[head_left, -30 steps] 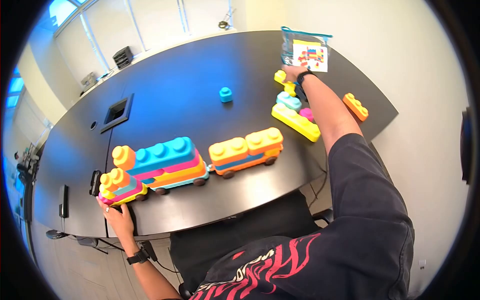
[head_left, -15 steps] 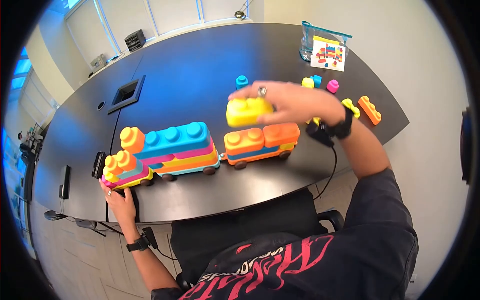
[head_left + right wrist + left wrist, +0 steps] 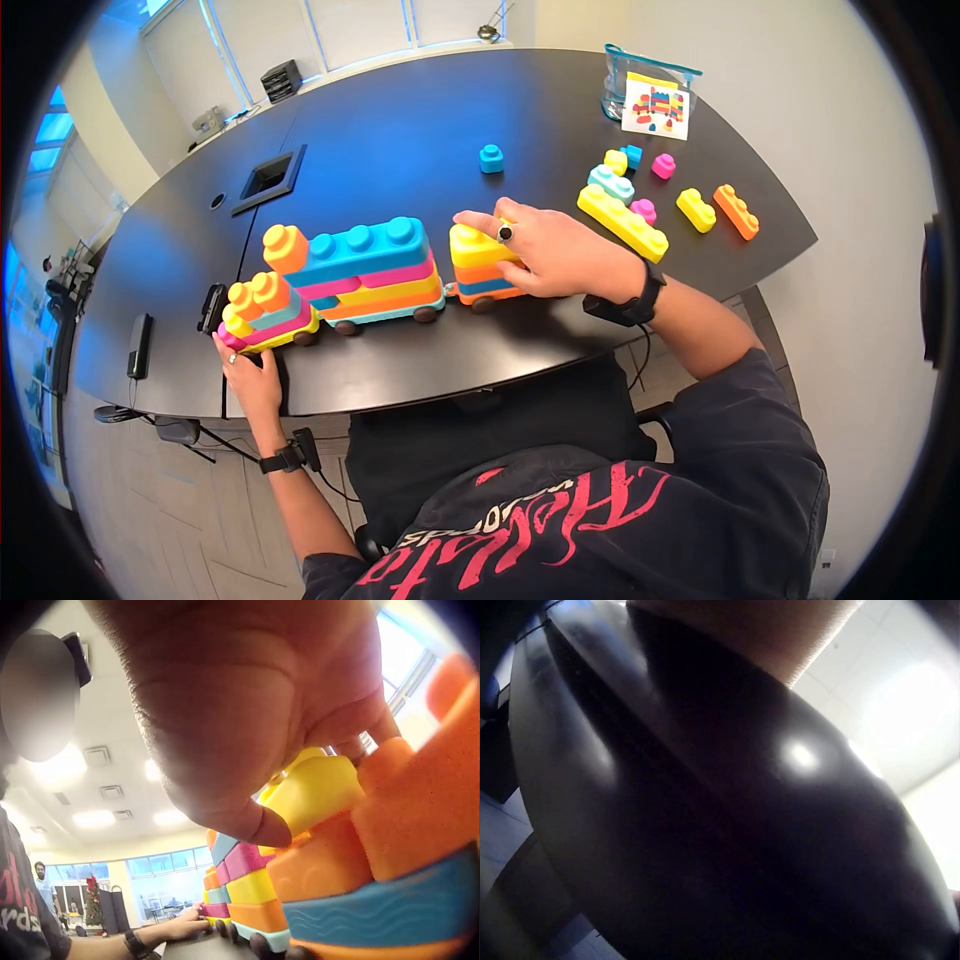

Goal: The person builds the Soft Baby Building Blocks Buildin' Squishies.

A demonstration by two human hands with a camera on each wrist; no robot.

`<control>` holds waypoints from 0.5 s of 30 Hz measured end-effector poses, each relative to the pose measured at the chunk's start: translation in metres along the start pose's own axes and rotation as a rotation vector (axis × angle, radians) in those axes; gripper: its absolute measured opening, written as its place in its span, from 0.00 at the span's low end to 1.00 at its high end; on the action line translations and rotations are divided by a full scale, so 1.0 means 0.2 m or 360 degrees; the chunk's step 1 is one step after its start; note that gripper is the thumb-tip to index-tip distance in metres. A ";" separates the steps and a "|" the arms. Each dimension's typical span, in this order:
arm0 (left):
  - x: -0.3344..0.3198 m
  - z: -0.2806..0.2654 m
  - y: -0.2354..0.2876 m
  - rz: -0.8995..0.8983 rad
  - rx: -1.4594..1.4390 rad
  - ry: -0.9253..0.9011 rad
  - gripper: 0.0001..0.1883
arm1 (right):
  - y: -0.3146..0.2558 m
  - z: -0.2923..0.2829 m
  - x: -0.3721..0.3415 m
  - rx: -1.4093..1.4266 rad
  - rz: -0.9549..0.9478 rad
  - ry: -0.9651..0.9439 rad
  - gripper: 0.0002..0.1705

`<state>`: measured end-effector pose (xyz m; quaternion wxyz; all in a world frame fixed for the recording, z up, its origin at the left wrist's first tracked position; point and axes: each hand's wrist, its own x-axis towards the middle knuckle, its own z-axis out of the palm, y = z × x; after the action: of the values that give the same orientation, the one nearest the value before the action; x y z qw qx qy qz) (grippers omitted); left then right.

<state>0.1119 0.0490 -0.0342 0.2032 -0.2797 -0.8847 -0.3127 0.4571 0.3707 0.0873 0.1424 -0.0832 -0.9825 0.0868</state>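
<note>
Right hand (image 3: pixel 560 252), centre: half open, thumb and fingers gripping yellow block (image 3: pixel 468 248); left hand (image 3: pixel 252 388), lower left: fingers loosely spread, apparently touching pink block (image 3: pixel 280 331)

Block train (image 3: pixel 350 297) on table (image 3: pixel 400 370), most loose blocks (image 3: pixel 622 223) to its right, card (image 3: pixel 655 108) seemingly against pouch (image 3: pixel 614 90) behind them.

This looked like an office or meeting room: a broad dark table (image 3: pixel 400 150) with a recessed box (image 3: pixel 270 180) stood by a black chair (image 3: pixel 480 435). Ceiling lights (image 3: pixel 94 819), wide windows (image 3: pixel 180 861) and a decorated tree (image 3: pixel 94 904) showed beyond.
</note>
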 end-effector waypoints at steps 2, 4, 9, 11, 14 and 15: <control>0.00 -0.01 0.00 0.0001 -0.0053 -0.0006 0.47 | -0.02 0.01 -0.01 -0.0042 0.0053 0.0018 0.42; 0.00 -0.01 0.01 0.0005 -0.0004 -0.0013 0.47 | -0.04 0.00 -0.01 -0.0107 0.0061 0.0005 0.43; 0.00 -0.01 0.00 0.0010 0.0015 -0.0016 0.46 | 0.03 -0.09 -0.01 -0.0080 -0.0163 -0.0157 0.44; 0.02 0.03 -0.07 0.0093 0.0066 0.0028 0.46 | 0.13 -0.19 -0.02 -0.0011 -0.0199 0.0035 0.43; 0.01 0.01 -0.04 0.0062 0.0075 0.0006 0.46 | 0.40 -0.38 0.00 0.0069 0.0299 0.0172 0.35; 0.00 -0.01 -0.01 -0.0014 0.0027 -0.0051 0.45 | 0.52 -0.42 0.01 -0.0035 0.0583 0.0064 0.33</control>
<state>0.1108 0.0472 -0.0329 0.1899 -0.2792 -0.8917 -0.3014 0.4943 0.4849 0.1468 0.1431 -0.2640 -0.9487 0.0987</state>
